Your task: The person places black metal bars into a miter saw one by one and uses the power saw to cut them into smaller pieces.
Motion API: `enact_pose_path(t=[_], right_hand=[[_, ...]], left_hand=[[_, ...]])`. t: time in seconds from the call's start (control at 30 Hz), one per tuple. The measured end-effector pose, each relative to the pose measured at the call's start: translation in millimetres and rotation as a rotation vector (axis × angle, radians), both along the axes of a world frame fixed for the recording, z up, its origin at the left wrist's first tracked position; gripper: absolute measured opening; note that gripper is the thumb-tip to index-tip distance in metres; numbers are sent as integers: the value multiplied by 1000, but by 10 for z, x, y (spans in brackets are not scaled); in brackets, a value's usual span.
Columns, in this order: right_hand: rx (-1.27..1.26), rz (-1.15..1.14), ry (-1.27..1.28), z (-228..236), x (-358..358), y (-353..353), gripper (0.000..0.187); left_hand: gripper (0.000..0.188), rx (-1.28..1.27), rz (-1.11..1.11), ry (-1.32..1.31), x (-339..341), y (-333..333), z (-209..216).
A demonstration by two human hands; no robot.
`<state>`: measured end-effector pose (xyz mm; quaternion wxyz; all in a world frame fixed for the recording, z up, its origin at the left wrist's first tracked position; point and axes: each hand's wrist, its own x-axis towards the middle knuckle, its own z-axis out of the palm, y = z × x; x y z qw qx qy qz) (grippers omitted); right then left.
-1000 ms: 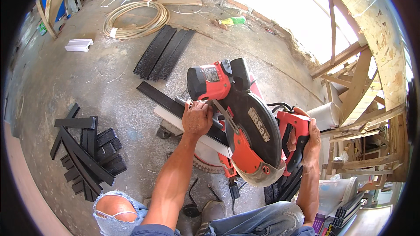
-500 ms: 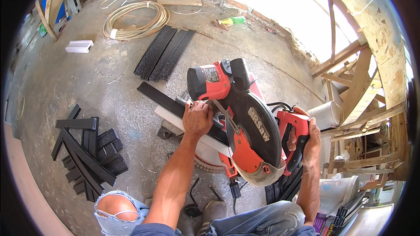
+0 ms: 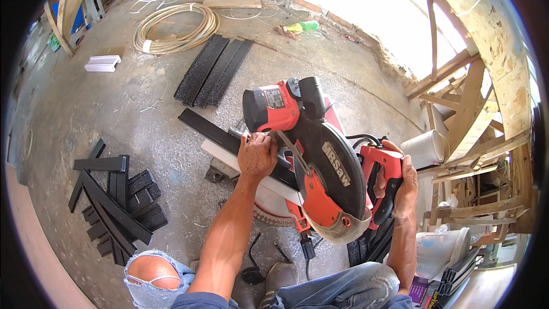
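Note:
A red and black miter saw [image 3: 334, 151] stands on the floor in front of me, its round black blade guard facing up. My right hand [image 3: 407, 186] is closed round the saw's red and black handle [image 3: 380, 174] on the right. On the saw's left side, my left hand [image 3: 258, 154] grips a long black bar [image 3: 209, 129], fingers curled over its far edge. The bar lies slanted across the saw bed, beside a white strip [image 3: 219, 155] on its near side. Where the bar runs in under the guard, the blade and the cut are hidden.
Loose black bars [image 3: 114, 200] are heaped at left; flat black strips [image 3: 213, 71] lie beyond the saw. Farther back are a coiled hose [image 3: 177, 28] and green bottle [image 3: 303, 27]. Wooden framing [image 3: 472, 100] and a white bucket [image 3: 441, 249] flank the right. Cables lie near my foot.
Both hands keep their grips. The saw and the black bar look nearly the same; the whole view has shifted very slightly.

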<state>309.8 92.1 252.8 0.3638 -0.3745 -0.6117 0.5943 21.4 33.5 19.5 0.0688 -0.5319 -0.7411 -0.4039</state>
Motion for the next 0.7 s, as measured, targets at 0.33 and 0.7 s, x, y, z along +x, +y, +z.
enact_pose_path(t=[0.33,0.7], right_hand=[[12,-5,-1,-26,13,-21,68],[9,-25,-8,20,-35,-18,66]], left_hand=[[26,-83,1,-36,13,-23,62],[26,-28,-2,-3,1,-3,-15]])
